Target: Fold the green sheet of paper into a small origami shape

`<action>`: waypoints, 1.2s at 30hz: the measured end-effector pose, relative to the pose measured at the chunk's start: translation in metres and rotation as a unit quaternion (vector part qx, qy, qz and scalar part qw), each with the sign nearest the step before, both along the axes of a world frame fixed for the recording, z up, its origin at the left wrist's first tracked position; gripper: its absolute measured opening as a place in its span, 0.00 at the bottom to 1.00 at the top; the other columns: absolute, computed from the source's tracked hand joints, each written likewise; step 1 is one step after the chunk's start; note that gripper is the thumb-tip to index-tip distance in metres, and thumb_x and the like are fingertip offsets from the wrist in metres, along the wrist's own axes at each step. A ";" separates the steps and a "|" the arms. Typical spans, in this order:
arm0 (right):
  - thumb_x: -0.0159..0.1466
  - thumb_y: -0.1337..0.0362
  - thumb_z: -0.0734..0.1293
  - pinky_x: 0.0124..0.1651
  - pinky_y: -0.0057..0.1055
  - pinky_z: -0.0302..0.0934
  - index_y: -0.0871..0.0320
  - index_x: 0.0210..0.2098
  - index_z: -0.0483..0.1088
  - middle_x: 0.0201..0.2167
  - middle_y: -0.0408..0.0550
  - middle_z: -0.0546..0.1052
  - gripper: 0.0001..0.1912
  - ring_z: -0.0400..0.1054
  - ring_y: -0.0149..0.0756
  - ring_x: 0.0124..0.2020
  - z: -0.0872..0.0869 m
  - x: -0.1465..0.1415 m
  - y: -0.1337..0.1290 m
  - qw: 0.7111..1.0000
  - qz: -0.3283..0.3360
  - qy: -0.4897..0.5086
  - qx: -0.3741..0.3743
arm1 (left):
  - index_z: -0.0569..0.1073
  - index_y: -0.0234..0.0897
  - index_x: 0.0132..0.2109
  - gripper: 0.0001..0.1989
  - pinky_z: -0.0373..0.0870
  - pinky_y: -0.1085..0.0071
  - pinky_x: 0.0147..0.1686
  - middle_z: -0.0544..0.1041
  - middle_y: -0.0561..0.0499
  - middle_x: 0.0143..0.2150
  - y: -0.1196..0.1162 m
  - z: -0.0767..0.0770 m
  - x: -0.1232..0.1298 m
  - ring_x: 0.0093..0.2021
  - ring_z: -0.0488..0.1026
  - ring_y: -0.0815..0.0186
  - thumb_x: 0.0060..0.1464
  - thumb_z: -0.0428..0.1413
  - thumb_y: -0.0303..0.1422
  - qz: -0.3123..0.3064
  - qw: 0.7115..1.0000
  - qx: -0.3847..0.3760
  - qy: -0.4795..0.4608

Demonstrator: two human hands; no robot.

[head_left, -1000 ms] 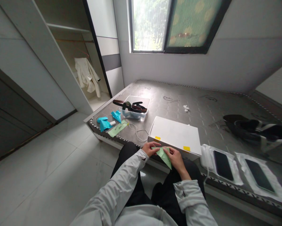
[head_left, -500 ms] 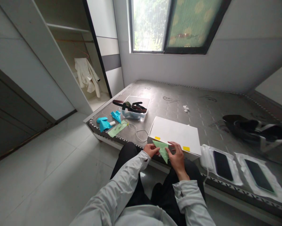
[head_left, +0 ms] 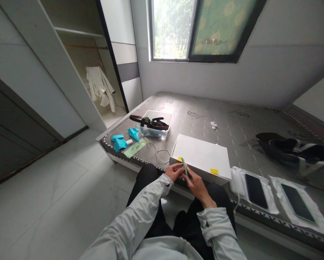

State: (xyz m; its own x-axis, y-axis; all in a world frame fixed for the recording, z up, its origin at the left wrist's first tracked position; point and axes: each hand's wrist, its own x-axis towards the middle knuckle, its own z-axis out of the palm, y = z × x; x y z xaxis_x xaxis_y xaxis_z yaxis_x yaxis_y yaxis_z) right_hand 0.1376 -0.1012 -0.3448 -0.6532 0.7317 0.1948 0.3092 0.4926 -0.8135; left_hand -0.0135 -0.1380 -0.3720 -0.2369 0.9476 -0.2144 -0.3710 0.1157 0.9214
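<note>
Paper [head_left: 184,166] btwn L hand [head_left: 174,172], R hand [head_left: 197,184]

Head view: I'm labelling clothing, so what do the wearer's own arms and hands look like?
The left sleeve is long, loose, creased pale grey cloth; the right sleeve matches but sits farther up. The left hand and right hand are ungloved. I can make out no markings.

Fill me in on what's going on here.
A person's left hand and right hand together hold a small piece of green paper, seen nearly edge-on, at the near side of a white box. The box rests on a mattress. Off to the left lie blue pieces and a pale green strip, near a clear tub.
</note>
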 end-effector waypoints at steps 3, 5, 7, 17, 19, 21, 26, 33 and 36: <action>0.66 0.59 0.62 0.65 0.47 0.53 0.50 0.64 0.58 0.61 0.46 0.67 0.27 0.58 0.45 0.63 -0.003 0.000 0.000 1.000 0.011 -0.010 0.000 | 0.76 0.32 0.49 0.32 0.77 0.68 0.34 0.82 0.46 0.32 0.001 -0.002 0.000 0.31 0.79 0.63 0.38 0.68 0.47 0.015 1.000 -0.018 0.003; 0.66 0.59 0.61 0.65 0.46 0.52 0.50 0.64 0.58 0.61 0.46 0.67 0.27 0.57 0.44 0.64 -0.004 0.000 0.001 1.000 0.016 -0.015 0.000 | 0.77 0.32 0.47 0.30 0.77 0.69 0.32 0.82 0.47 0.33 0.001 -0.002 0.000 0.30 0.79 0.63 0.39 0.68 0.46 0.013 0.999 -0.032 -0.002; 0.67 0.58 0.60 0.65 0.46 0.51 0.51 0.64 0.58 0.61 0.46 0.67 0.26 0.57 0.44 0.64 -0.005 0.000 0.001 1.000 0.017 -0.019 0.000 | 0.77 0.33 0.46 0.28 0.77 0.70 0.30 0.82 0.47 0.33 0.000 -0.001 0.000 0.30 0.79 0.64 0.39 0.68 0.45 0.005 0.999 -0.044 -0.009; 0.67 0.60 0.58 0.63 0.44 0.56 0.50 0.65 0.56 0.60 0.46 0.69 0.27 0.60 0.44 0.62 -0.005 0.000 0.000 0.999 0.012 -0.038 0.020 | 0.78 0.35 0.46 0.22 0.75 0.70 0.27 0.81 0.46 0.36 -0.005 0.008 0.000 0.32 0.78 0.63 0.46 0.64 0.42 -0.015 0.998 -0.039 0.039; 0.66 0.63 0.59 0.63 0.44 0.56 0.50 0.66 0.54 0.61 0.46 0.68 0.29 0.60 0.43 0.62 -0.009 0.000 -0.001 0.998 0.029 -0.047 0.037 | 0.78 0.35 0.45 0.18 0.75 0.70 0.29 0.82 0.47 0.35 -0.008 0.010 0.001 0.32 0.78 0.62 0.47 0.62 0.38 -0.014 0.992 -0.015 0.123; 0.64 0.66 0.60 0.63 0.44 0.57 0.50 0.67 0.52 0.61 0.47 0.67 0.32 0.60 0.43 0.62 -0.012 0.000 -0.002 0.996 0.043 -0.058 0.055 | 0.80 0.35 0.41 0.13 0.74 0.71 0.31 0.82 0.47 0.33 -0.011 0.011 0.001 0.33 0.78 0.61 0.49 0.61 0.35 -0.003 0.969 0.021 0.246; 0.66 0.67 0.55 0.53 0.39 0.65 0.53 0.67 0.52 0.56 0.52 0.73 0.30 0.69 0.45 0.55 -0.007 -0.001 -0.004 0.994 0.017 -0.089 0.063 | 0.81 0.37 0.41 0.12 0.73 0.72 0.31 0.82 0.47 0.34 -0.014 0.010 0.003 0.30 0.78 0.62 0.53 0.56 0.34 0.033 0.923 0.049 0.381; 0.69 0.57 0.52 0.34 0.31 0.64 0.56 0.53 0.69 0.32 0.52 0.81 0.21 0.77 0.47 0.35 0.002 -0.002 -0.004 0.987 -0.057 -0.131 0.073 | 0.81 0.41 0.42 0.11 0.75 0.66 0.42 0.82 0.45 0.41 -0.015 0.013 0.012 0.38 0.79 0.58 0.53 0.57 0.32 0.031 0.907 0.077 0.413; 0.68 0.57 0.53 0.33 0.30 0.63 0.56 0.51 0.70 0.30 0.51 0.81 0.20 0.77 0.46 0.33 0.002 -0.002 -0.004 0.988 -0.060 -0.124 0.076 | 0.79 0.39 0.48 0.14 0.74 0.65 0.47 0.80 0.44 0.46 -0.016 0.011 0.016 0.44 0.78 0.57 0.56 0.55 0.33 0.044 0.896 0.086 0.433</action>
